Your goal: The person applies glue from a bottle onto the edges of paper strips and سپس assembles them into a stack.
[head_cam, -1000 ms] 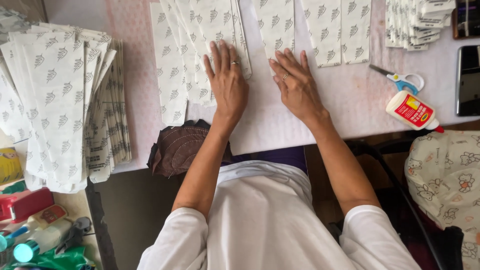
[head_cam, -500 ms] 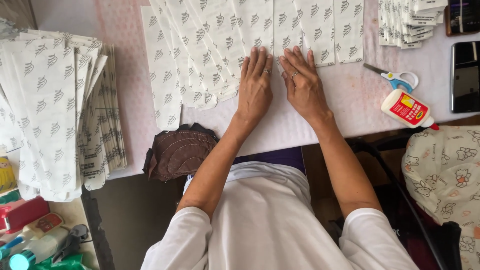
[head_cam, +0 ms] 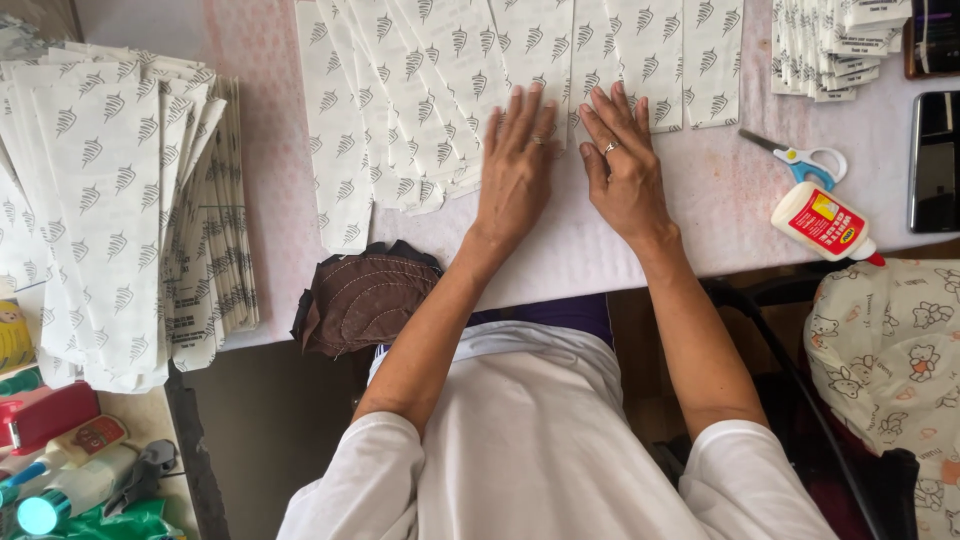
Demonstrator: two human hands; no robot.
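Both my hands lie flat, palms down, side by side on a white printed paper sheet (head_cam: 560, 250) at the table's near edge. My left hand (head_cam: 515, 165) has its fingers spread over the lower ends of a fanned row of white sheets with a grey leaf pattern (head_cam: 420, 90). My right hand (head_cam: 625, 170), with a ring on one finger, presses next to it, fingertips reaching more patterned sheets (head_cam: 660, 50). Neither hand grips anything.
A big pile of the same patterned sheets (head_cam: 110, 200) fills the left. A glue bottle (head_cam: 822, 222) and blue-handled scissors (head_cam: 805, 158) lie to the right, with a dark phone (head_cam: 937, 160) and a folded stack (head_cam: 835, 45) beyond. A brown cloth (head_cam: 365, 300) hangs at the edge.
Both hands have slid to the right and closer together over the sheets, still flat. The view has shifted, so the fanned sheets sit more to the left.
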